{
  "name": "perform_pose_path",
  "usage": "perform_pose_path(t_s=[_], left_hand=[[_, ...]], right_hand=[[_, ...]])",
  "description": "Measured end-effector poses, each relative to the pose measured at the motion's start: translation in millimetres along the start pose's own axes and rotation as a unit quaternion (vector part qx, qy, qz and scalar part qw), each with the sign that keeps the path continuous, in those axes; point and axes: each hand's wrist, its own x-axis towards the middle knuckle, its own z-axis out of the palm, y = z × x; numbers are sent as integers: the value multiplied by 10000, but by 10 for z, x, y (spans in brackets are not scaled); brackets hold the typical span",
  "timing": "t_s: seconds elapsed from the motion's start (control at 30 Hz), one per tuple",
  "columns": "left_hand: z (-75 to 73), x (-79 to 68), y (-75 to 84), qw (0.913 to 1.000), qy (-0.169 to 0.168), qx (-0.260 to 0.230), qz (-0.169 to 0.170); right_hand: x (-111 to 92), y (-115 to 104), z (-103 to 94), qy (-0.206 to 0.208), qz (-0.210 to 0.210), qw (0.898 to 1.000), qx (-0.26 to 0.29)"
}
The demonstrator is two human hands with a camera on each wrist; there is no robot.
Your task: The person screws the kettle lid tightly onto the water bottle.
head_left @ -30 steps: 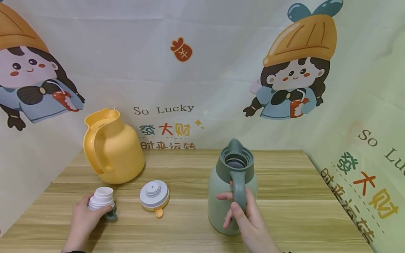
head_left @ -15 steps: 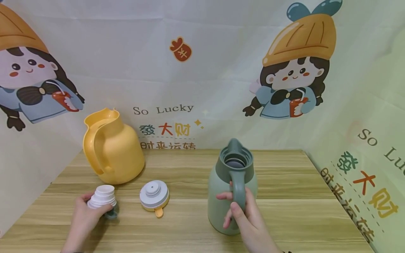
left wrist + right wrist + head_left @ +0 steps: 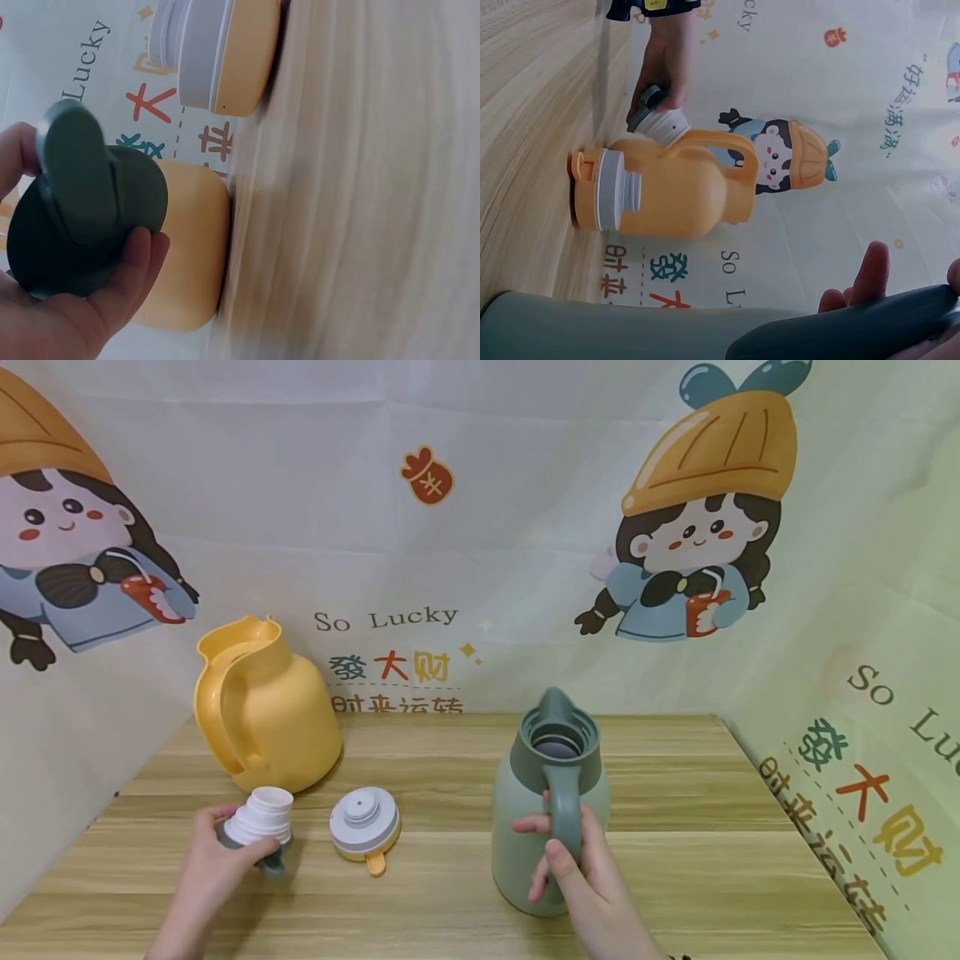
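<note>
My left hand (image 3: pixel 213 864) holds a dark green and white jug lid (image 3: pixel 261 818) between thumb and fingers, white threaded plug upward. In the left wrist view the lid's green top and lever (image 3: pixel 79 176) face the camera, apart from the tabletop. At the right stands a light green thermos jug (image 3: pixel 517 835), upright, its mouth uncovered. My right hand (image 3: pixel 600 885) is around the jug's dark green handle (image 3: pixel 567 814), thumb on the near side and some fingers through the loop. The right wrist view shows that handle (image 3: pixel 840 326) close up.
A yellow jug (image 3: pixel 296 722) stands at the back left, just behind my left hand. Between the two jugs lies a yellow and grey lid (image 3: pixel 365 822), plug up, on the wooden table (image 3: pixel 675 860). A printed cloth (image 3: pixel 517 527) hangs behind.
My left hand has moved slightly right and up in the head view, carrying the dark green and white lid and tilting it a little. The right hand and green jug have stayed put.
</note>
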Motion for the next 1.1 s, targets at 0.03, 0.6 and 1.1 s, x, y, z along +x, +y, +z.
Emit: perform_pose_path(t_s=[0.03,0.6,1.1], left_hand=[[0,0,2,10000,22,17,6],[-8,200,-202,9846,-327,-1697,-250],[57,331,-388,9382,-545,-3408,262]], right_hand=[[0,2,0,-7,-29,10000,3],[3,-19,6,-3,36,10000,25],[4,-17,19,101,42,9999,-123]])
